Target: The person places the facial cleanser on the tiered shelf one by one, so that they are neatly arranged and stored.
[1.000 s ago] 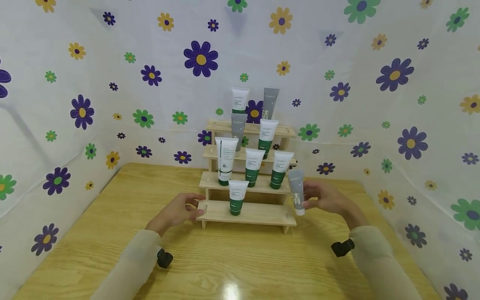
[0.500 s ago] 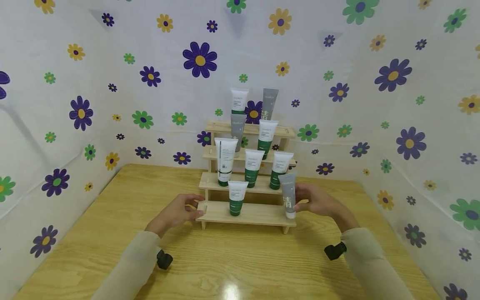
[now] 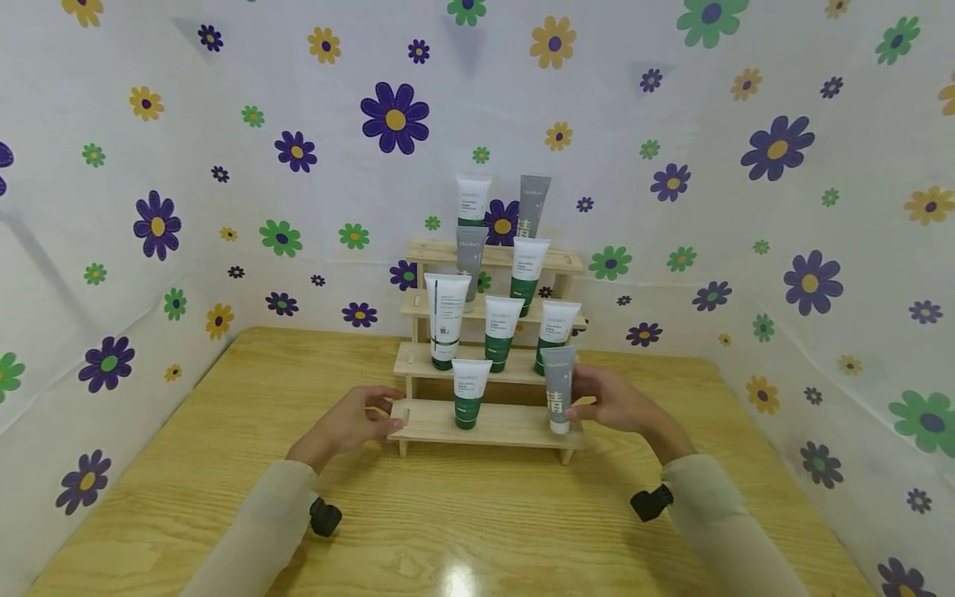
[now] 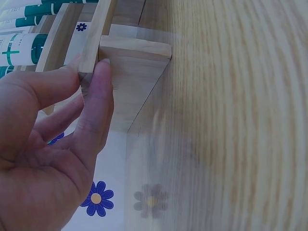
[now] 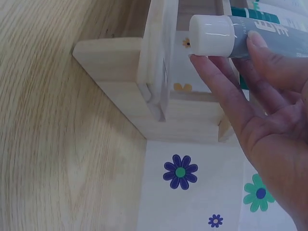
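Note:
My right hand (image 3: 615,405) pinches a grey tube (image 3: 559,385) with a white cap, cap down, over the right end of the lowest step. In the right wrist view a small gap shows between the white cap (image 5: 211,36) and the board. My left hand (image 3: 352,423) grips the left end of the lowest step of the wooden display rack (image 3: 418,424). The left wrist view has its thumb and fingers (image 4: 98,91) on either side of the board. A white-and-green tube (image 3: 467,396) stands upright on that same step, left of the grey one.
Higher steps bear several more tubes, among them a tall white tube (image 3: 446,319) and a grey tube (image 3: 533,203) at the top. The rack stands on a wood-grain table (image 3: 477,506). A flower-print cloth (image 3: 313,199) hangs behind and at both sides.
My right hand has carried the grey tube leftward and slightly down, from beside the rack to over the lowest step's right end. My left hand keeps its hold on the rack.

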`<action>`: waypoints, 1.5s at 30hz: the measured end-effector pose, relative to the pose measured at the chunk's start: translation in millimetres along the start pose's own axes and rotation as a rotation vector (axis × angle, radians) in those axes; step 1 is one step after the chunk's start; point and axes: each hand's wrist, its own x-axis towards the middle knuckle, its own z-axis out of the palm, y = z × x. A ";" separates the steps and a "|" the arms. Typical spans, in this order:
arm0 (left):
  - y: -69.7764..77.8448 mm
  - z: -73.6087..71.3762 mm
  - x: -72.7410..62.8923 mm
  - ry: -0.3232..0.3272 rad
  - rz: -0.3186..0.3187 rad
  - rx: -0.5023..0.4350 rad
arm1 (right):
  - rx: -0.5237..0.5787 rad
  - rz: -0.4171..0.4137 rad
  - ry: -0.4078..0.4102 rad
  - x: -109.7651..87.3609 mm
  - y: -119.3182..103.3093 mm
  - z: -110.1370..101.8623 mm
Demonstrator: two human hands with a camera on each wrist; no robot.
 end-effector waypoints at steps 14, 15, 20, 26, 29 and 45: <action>-0.3 0.1 -0.4 -0.006 -0.004 0.000 | 0.027 -0.004 0.050 12.6 -5.2 24.8; 0.0 0.2 -0.4 -0.007 -0.005 -0.001 | 0.019 -0.002 0.055 13.2 -4.8 26.1; 1.3 0.1 0.4 -0.003 -0.010 -0.001 | -0.002 0.005 0.082 16.5 -4.1 30.2; 0.4 -0.9 1.2 -0.003 0.010 0.004 | 0.011 0.000 0.100 19.4 -3.5 33.5; -0.4 -0.9 1.6 -0.004 0.014 0.004 | 0.007 -0.011 0.112 20.1 -2.2 35.6; -0.3 0.2 0.0 0.005 0.004 0.010 | -0.013 -0.011 0.136 22.1 -1.2 46.2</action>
